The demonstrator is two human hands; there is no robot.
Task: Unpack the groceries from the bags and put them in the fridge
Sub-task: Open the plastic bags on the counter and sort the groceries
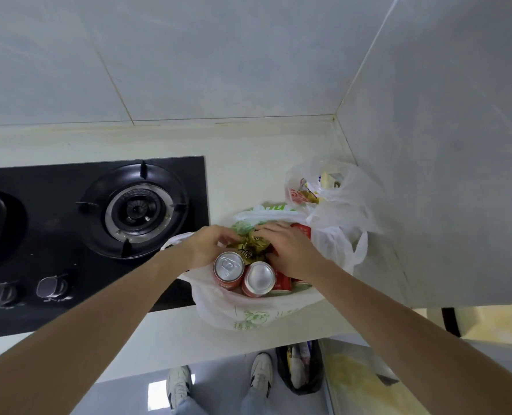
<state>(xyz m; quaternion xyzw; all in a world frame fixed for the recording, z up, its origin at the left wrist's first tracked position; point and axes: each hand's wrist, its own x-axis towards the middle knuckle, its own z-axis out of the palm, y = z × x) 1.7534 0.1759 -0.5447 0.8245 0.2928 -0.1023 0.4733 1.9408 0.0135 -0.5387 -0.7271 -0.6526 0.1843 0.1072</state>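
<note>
both hands' [211, 245] [289, 250] grip clamped on gold packet [252, 246] in the bag [248, 317]

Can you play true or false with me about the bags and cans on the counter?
1. Both hands are in the front bag. True: the left hand and right hand hold a gold packet inside it.
2. The cans are blue. False: they are red with silver tops.
3. A second bag sits behind, near the wall. True.
4. A pot is on the right burner. False: nothing sits on that burner.
5. The bags are on the floor. False: they sit on the counter beside the stove.
</note>
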